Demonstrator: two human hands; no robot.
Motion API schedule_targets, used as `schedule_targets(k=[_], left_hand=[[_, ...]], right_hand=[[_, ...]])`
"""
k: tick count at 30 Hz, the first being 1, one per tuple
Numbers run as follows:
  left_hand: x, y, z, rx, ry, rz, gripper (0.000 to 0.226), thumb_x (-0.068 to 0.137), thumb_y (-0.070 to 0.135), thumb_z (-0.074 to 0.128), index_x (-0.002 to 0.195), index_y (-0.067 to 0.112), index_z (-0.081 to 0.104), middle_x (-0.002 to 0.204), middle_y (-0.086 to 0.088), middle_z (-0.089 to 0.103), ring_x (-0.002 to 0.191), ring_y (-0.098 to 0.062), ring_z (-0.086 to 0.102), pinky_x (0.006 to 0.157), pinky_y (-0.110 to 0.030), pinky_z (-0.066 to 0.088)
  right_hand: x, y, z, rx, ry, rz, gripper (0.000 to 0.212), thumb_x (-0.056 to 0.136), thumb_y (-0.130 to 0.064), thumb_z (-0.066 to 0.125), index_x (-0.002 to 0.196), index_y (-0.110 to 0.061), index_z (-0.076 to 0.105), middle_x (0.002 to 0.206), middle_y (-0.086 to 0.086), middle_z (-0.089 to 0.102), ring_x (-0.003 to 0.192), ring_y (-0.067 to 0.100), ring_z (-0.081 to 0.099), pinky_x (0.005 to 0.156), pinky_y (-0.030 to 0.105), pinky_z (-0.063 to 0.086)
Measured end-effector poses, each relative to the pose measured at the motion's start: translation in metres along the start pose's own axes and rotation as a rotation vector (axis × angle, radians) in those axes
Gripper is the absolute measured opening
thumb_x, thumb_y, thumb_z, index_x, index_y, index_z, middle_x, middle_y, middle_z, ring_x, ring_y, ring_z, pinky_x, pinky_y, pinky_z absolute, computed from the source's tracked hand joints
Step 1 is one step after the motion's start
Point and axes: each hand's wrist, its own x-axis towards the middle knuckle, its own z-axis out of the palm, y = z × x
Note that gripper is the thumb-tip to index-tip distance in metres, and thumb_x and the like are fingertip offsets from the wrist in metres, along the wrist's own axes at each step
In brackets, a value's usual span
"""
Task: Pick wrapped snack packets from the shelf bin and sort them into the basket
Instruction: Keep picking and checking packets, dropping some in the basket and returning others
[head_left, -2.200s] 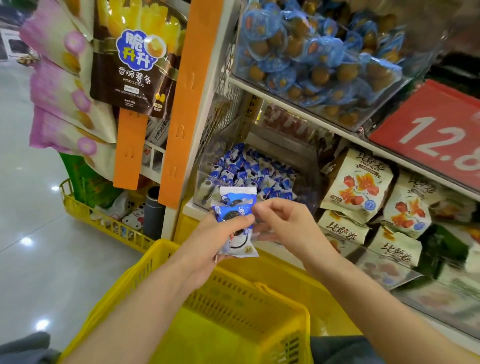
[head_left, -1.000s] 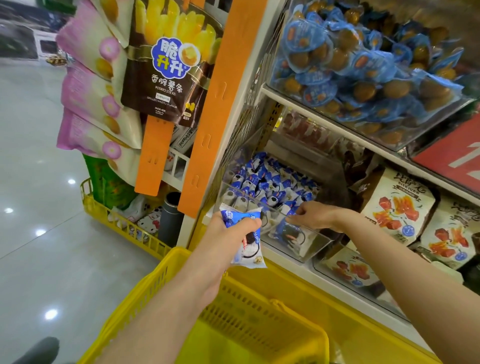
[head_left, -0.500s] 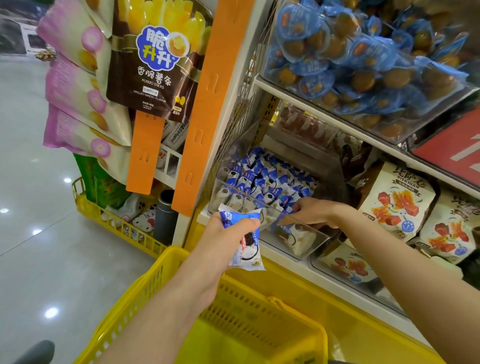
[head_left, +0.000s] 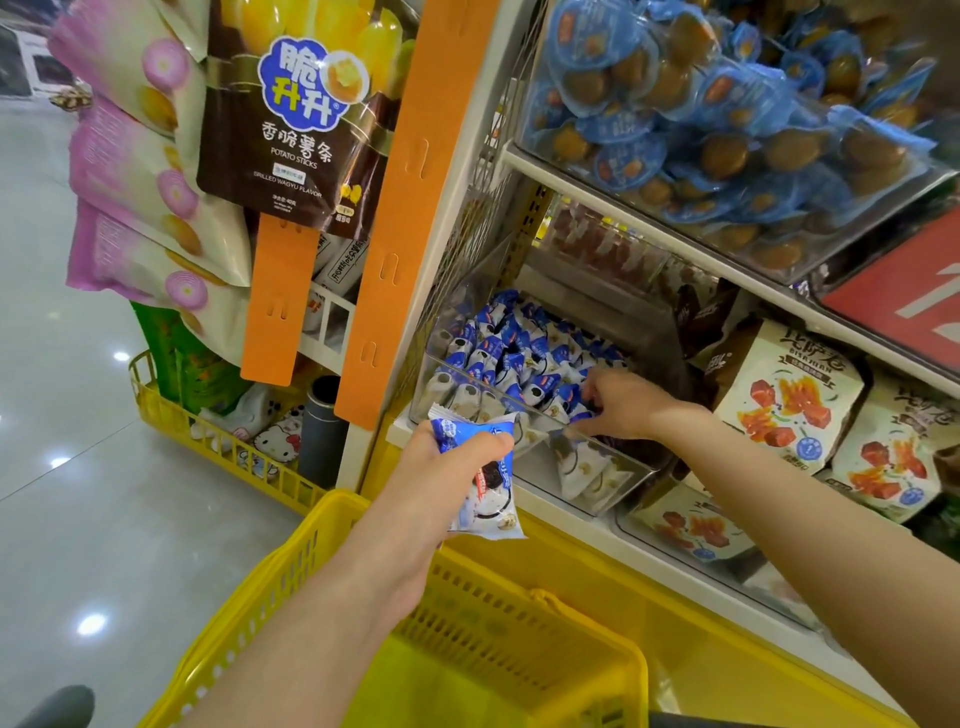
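Note:
A clear shelf bin (head_left: 628, 480) holds several blue-and-white wrapped snack packets (head_left: 511, 353). My left hand (head_left: 441, 475) grips a bunch of the same packets (head_left: 488, 493) above the far rim of the yellow basket (head_left: 587, 631). My right hand (head_left: 621, 402) reaches down into the bin, its curled fingers among the packets. Whether those fingers pinch a packet is hidden.
An orange upright (head_left: 410, 171) and hanging potato stick bags (head_left: 291, 119) stand left of the bin. The shelf above carries blue-wrapped round snacks (head_left: 717, 114). Cream snack bags (head_left: 784, 400) sit to the right. A low yellow rack (head_left: 218, 441) is on the floor at left.
My right hand left the bunch in my left hand, reached into the bin, and has now moved a little deeper among the packets. My left hand keeps holding its packets.

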Motion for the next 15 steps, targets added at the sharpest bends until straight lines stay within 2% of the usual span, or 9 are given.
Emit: schedule_targets(k=[2, 4, 5, 6, 8, 10, 12, 13, 15], left_hand=[[0.000, 0.000, 0.000, -0.006, -0.002, 0.000, 0.029, 0.083, 0.024, 0.065, 0.110, 0.020, 0.057, 0.096, -0.011, 0.070, 0.087, -0.023, 0.068, 0.086, -0.042, 0.054], [0.000, 0.000, 0.000, -0.009, 0.000, 0.000, 0.027, 0.083, 0.024, 0.065, 0.108, 0.021, 0.058, 0.095, -0.010, 0.071, 0.086, -0.023, 0.069, 0.085, -0.041, 0.054], [-0.001, -0.001, 0.000, -0.009, 0.003, -0.002, 0.026, 0.083, 0.025, 0.065, 0.108, 0.021, 0.058, 0.095, -0.009, 0.071, 0.086, -0.022, 0.069, 0.084, -0.040, 0.054], [-0.001, -0.001, 0.000, -0.007, 0.006, -0.004, 0.026, 0.083, 0.025, 0.065, 0.108, 0.021, 0.058, 0.094, -0.009, 0.071, 0.085, -0.022, 0.069, 0.083, -0.040, 0.055], [0.000, -0.001, 0.001, -0.001, 0.014, -0.004, 0.027, 0.083, 0.024, 0.064, 0.109, 0.021, 0.057, 0.094, -0.010, 0.071, 0.085, -0.023, 0.069, 0.083, -0.040, 0.055], [-0.001, -0.001, 0.002, 0.003, 0.020, -0.006, 0.028, 0.083, 0.024, 0.064, 0.110, 0.020, 0.057, 0.095, -0.011, 0.070, 0.086, -0.024, 0.068, 0.085, -0.042, 0.054], [-0.002, -0.001, 0.002, 0.003, 0.025, -0.005, 0.029, 0.083, 0.023, 0.064, 0.111, 0.019, 0.056, 0.097, -0.012, 0.069, 0.088, -0.026, 0.068, 0.089, -0.045, 0.052], [-0.003, 0.000, 0.003, -0.006, 0.029, -0.008, 0.031, 0.083, 0.022, 0.064, 0.113, 0.017, 0.056, 0.099, -0.014, 0.069, 0.089, -0.028, 0.068, 0.090, -0.047, 0.051], [-0.003, 0.002, 0.005, -0.063, 0.038, -0.032, 0.038, 0.084, 0.017, 0.062, 0.120, 0.009, 0.052, 0.105, -0.021, 0.066, 0.087, -0.030, 0.065, 0.086, -0.048, 0.052]], right_hand=[[-0.005, 0.000, 0.000, 0.171, 0.085, -0.196, 0.025, 0.079, -0.033, 0.071, 0.092, -0.022, 0.053, 0.088, -0.005, 0.049, 0.083, 0.016, 0.050, 0.065, 0.024, 0.040], [-0.010, -0.001, -0.001, 0.236, 0.046, -0.304, 0.007, 0.085, -0.030, 0.065, 0.086, -0.024, 0.062, 0.086, -0.007, 0.055, 0.085, 0.018, 0.055, 0.069, 0.019, 0.044], [-0.011, -0.002, -0.001, 0.238, -0.012, -0.315, 0.016, 0.089, -0.034, 0.058, 0.085, -0.020, 0.066, 0.090, -0.001, 0.060, 0.087, 0.024, 0.058, 0.075, 0.024, 0.048], [-0.012, -0.002, 0.000, 0.209, -0.072, -0.294, 0.030, 0.092, -0.040, 0.051, 0.085, -0.017, 0.069, 0.096, 0.010, 0.063, 0.091, 0.031, 0.058, 0.082, 0.034, 0.050], [-0.015, -0.002, -0.003, 0.122, -0.151, -0.209, 0.042, 0.093, -0.052, 0.040, 0.084, -0.026, 0.072, 0.105, 0.019, 0.062, 0.096, 0.035, 0.058, 0.090, 0.046, 0.047], [-0.017, -0.003, -0.007, 0.035, -0.201, -0.165, 0.042, 0.092, -0.056, 0.035, 0.078, -0.036, 0.068, 0.097, 0.011, 0.064, 0.089, 0.029, 0.060, 0.081, 0.038, 0.048], [-0.019, -0.006, -0.010, -0.010, -0.225, -0.127, 0.041, 0.093, -0.057, 0.032, 0.075, -0.038, 0.064, 0.082, -0.007, 0.059, 0.077, 0.012, 0.055, 0.068, 0.026, 0.041], [-0.020, -0.009, -0.010, -0.018, -0.220, -0.111, 0.042, 0.093, -0.056, 0.032, 0.077, -0.037, 0.064, 0.078, -0.012, 0.055, 0.075, 0.008, 0.052, 0.066, 0.024, 0.037], [-0.025, -0.011, -0.008, 0.004, -0.158, -0.100, 0.044, 0.094, -0.054, 0.034, 0.086, -0.026, 0.067, 0.083, -0.008, 0.057, 0.077, 0.011, 0.054, 0.065, 0.025, 0.039]])
